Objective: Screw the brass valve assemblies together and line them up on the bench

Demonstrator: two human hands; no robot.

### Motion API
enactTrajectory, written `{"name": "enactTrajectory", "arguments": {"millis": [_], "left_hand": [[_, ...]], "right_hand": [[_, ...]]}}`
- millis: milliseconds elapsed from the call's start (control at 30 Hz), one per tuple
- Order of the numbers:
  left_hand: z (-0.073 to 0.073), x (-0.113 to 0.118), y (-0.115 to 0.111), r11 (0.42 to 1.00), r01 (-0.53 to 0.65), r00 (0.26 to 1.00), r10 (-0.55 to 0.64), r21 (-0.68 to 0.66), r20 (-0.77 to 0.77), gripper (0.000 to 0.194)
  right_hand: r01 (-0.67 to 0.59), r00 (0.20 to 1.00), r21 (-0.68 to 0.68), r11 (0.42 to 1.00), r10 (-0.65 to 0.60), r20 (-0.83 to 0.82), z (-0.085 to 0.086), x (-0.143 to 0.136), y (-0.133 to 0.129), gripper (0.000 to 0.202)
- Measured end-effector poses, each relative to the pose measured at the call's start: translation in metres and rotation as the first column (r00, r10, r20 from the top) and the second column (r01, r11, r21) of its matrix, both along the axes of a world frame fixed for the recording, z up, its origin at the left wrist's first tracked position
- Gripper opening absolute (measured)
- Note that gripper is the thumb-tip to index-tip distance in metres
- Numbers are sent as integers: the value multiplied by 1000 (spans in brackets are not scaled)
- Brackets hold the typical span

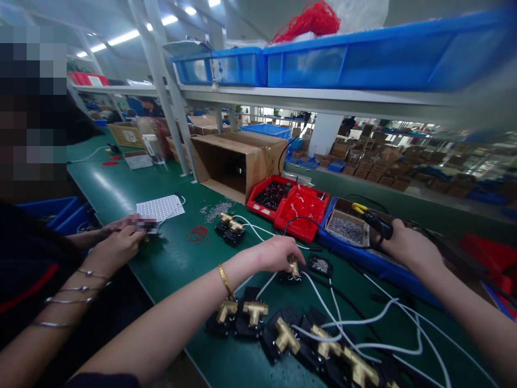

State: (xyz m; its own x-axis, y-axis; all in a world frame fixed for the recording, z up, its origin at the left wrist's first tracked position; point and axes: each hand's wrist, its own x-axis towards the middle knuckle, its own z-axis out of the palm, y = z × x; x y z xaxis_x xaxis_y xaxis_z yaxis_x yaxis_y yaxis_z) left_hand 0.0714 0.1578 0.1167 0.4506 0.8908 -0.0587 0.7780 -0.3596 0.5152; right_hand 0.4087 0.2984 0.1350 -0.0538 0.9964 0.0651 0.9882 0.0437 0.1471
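Observation:
My left hand (280, 254), with a gold bracelet at the wrist, reaches across the bench. Its fingers close on a brass T-shaped valve fitting (294, 268) set on a black base with a white cable. In my right hand (410, 245) is a black hand tool with a yellow end (374, 221), held above the blue tray; its exact kind is unclear. Nearer to me, several brass fittings on black bases, such as this brass fitting (286, 337), lie in a row with white cables. A small black dish of metal parts (321, 265) sits just right of my left hand.
Red bins (302, 207) and a blue tray (329, 248) with a box of screws (346, 229) line the back. An open cardboard box (258, 153) stands behind. At left, a co-worker's hands (121, 237) handle a blurred part. Overhead runs a shelf (323, 96).

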Motion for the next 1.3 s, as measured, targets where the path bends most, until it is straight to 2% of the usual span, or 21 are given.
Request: {"name": "enactTrajectory", "arguments": {"millis": [233,400,533,633,800,1000,1067,1133,1233,1300], "left_hand": [[-11,-1,4,999,-33,999,32,43,18,31],[-15,14,2,993,-109,994,108,54,11,34],[-14,27,-4,991,-134,991,135,28,-22,44],[-14,31,-11,996,-90,995,91,17,-34,51],[-16,31,-22,996,-60,998,61,66,-27,27],[-4,24,-43,984,-42,999,35,171,39,33],[2,18,-55,956,-58,989,16,286,147,31],[7,11,-69,888,-73,977,-26,454,209,30],[15,4,-91,741,-67,985,-58,668,164,42],[21,3,-106,680,-33,990,-81,732,119,60]], "right_hand": [[-46,993,73,996,54,-102,16,6,-18,61],[-122,961,40,992,128,-247,14,-5,-31,52],[-225,943,-90,970,193,-272,-5,-22,-42,43],[-264,941,-190,946,209,-266,-27,-34,-51,36],[-249,957,-316,915,184,-223,-59,-47,-65,33],[-210,973,-333,919,162,-166,-81,-46,-70,36],[-216,970,-316,924,167,-176,-85,-45,-70,37],[-225,966,-304,925,171,-196,-87,-44,-70,38],[-231,960,-288,929,170,-220,-89,-45,-71,39],[-231,959,-271,934,173,-224,-91,-45,-73,40]]}}
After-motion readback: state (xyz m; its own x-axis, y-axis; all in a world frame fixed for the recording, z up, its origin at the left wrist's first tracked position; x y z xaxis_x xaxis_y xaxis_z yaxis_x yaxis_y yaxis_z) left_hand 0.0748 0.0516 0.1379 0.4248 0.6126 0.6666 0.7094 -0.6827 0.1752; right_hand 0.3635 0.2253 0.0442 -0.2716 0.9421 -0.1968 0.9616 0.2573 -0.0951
